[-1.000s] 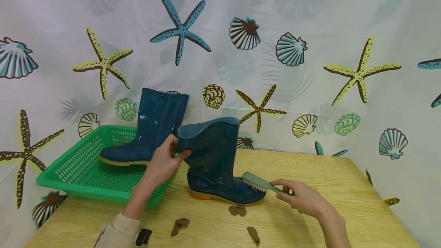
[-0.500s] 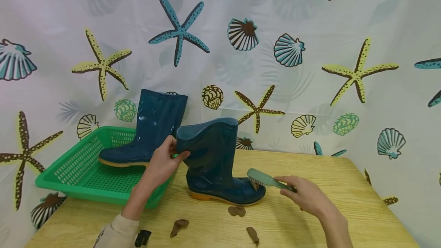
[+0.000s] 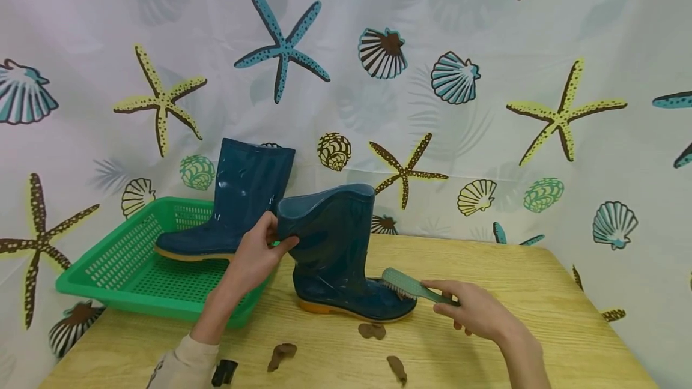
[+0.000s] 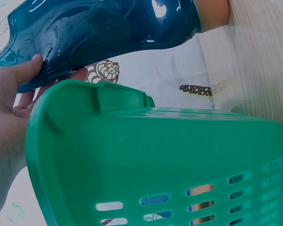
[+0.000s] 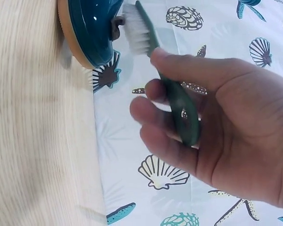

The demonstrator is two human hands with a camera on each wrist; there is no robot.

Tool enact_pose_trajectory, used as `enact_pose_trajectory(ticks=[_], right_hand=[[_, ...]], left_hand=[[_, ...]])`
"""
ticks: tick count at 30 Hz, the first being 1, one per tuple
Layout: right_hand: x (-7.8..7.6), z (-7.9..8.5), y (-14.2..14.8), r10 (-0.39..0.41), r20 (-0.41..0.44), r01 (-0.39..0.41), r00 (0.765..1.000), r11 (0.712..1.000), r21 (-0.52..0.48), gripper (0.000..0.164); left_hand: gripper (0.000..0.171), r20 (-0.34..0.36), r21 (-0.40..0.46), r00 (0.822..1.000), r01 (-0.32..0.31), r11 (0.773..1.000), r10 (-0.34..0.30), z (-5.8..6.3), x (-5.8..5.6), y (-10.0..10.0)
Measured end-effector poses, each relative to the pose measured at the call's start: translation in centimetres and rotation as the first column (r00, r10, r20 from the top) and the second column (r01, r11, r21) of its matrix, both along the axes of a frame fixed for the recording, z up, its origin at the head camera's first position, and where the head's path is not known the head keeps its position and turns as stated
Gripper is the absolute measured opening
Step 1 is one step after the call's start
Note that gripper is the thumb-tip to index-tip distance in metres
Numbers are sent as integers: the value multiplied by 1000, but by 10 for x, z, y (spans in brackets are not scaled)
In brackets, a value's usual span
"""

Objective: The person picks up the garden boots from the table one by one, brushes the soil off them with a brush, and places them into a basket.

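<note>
A dark blue rubber boot [image 3: 335, 251] with a tan sole stands upright on the table, toe to the right. My left hand [image 3: 262, 251] pinches the back of its shaft just below the top edge, thumb on the near side. In my right hand [image 3: 473, 308] is the handle of a green scrub brush [image 3: 405, 284], its pale bristles down over the boot's toe. A brown clump [image 5: 117, 27] sticks to the toe beside the bristles in the right wrist view. The right thumb and fingers pinch the handle.
A green plastic basket [image 3: 81, 284] at the left holds a second blue boot [image 3: 248, 191]. Brown pieces lie on the wooden table [image 3: 486, 353] in front: one pair near the sole [image 3: 373, 331], another piece [image 3: 282, 356] and a third [image 3: 397, 369]. A black object [image 3: 224, 372] lies by the left sleeve.
The brush moved right toward the toe tip, lifting its bristles off a brown clump there, then came back left over the toe. The left hand and the boot stay put.
</note>
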State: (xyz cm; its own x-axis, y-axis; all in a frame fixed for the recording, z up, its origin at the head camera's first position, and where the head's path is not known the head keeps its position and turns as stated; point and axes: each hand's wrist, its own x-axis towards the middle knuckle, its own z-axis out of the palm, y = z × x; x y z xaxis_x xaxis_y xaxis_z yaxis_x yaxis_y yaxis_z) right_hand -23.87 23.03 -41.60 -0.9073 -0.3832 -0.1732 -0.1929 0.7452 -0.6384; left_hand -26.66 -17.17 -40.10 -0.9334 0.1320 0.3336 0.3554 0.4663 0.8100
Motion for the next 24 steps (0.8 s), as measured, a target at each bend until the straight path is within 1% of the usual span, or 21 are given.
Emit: enact_pose_trajectory(ticks=[2, 4, 6, 12, 14, 17, 20, 22, 24], right_hand=[[0, 0, 1, -54, -10, 54, 999, 998, 30, 47], [1, 0, 2, -83, -30, 84, 996, 995, 51, 47], [2, 1, 3, -97, -46, 100, 994, 993, 63, 48], [3, 2, 2, -117, -59, 120, 991, 991, 59, 48], [2, 3, 0, -106, -64, 108, 992, 993, 44, 47], [1, 4, -2, -49, -63, 50, 997, 999, 9, 47], [1, 3, -2, 5, -47, -5, 999, 1000, -1, 48], [3, 3, -2, 2, -42, -1, 999, 1000, 15, 46], [4, 3, 0, -27, -51, 29, 998, 999, 43, 45]], left_hand=[[28, -4, -3, 1000, -3, 1000, 3, 0, -1, 0], [29, -10, -7, 1000, -5, 1000, 5, 0, -1, 0], [29, -8, -6, 1000, -5, 1000, 5, 0, 0, 0], [30, 6, 3, 1000, -2, 1000, 2, 1, 2, 1], [31, 9, 3, 1000, -4, 1000, 4, 1, 2, 1], [33, 8, 1, 1000, -5, 1000, 5, 1, 2, 0], [32, 1, 1, 1000, 0, 1000, 0, 1, 1, 0], [29, -2, 0, 1000, 2, 1000, -2, 0, 0, 0], [28, -1, -2, 1000, 3, 1000, -3, 0, 0, 0]])
